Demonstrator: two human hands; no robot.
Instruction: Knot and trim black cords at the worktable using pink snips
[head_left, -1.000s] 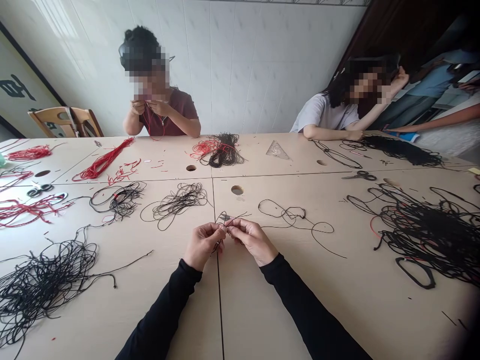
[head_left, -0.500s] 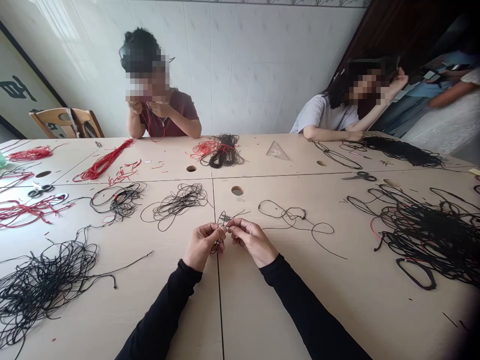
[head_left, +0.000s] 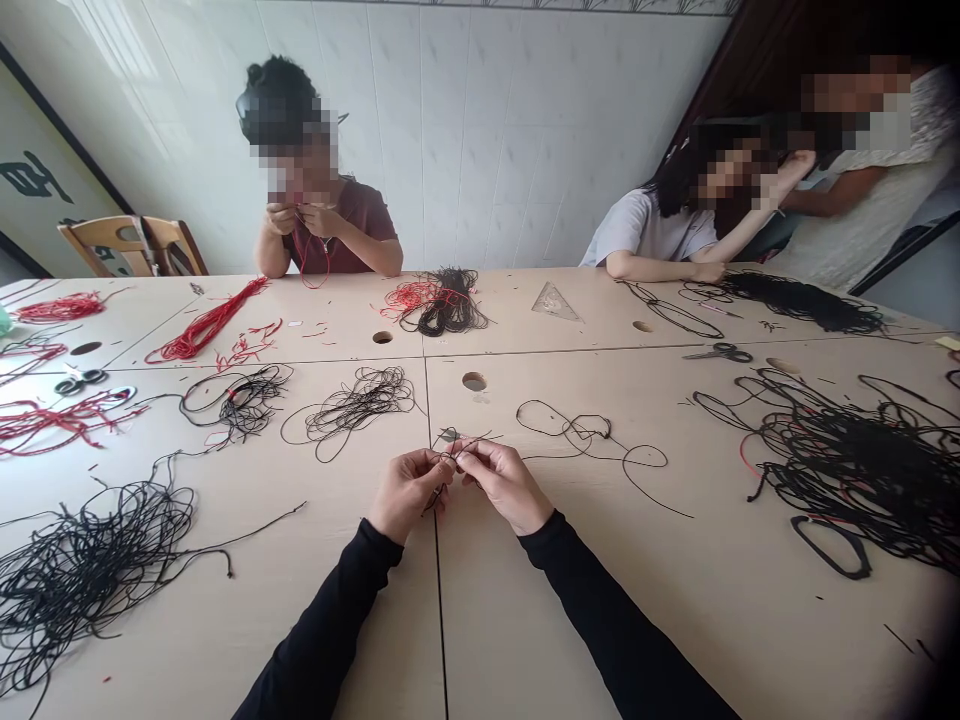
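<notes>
A pale laminate tabletop (head_left: 315, 620) carries every item described here.

Left section: a loose heap of black cord (head_left: 90, 590) lies at the left edge of the frame. Beyond it are a tangle of red cord (head_left: 45, 420) and a pair of scissors (head_left: 75, 382).

Centre section: the left hand (head_left: 409, 492) and right hand (head_left: 506, 485), both in black sleeves, meet above the panel seam (head_left: 441, 640). The fingers (head_left: 431, 465) of each hand are together, pinched on a short length of thin black cord (head_left: 448, 436) just above the surface. Finer detail of the grip is too small to resolve. Open tabletop extends beneath and on both sides of the forearms.

Right section: a looped black cord (head_left: 581, 430) lies just beside the right hand. Bare surface separates it from a large black cord heap (head_left: 855, 470), which runs off the right edge of the frame. A second pair of scissors (head_left: 720, 352) lies beyond the heap.
</notes>
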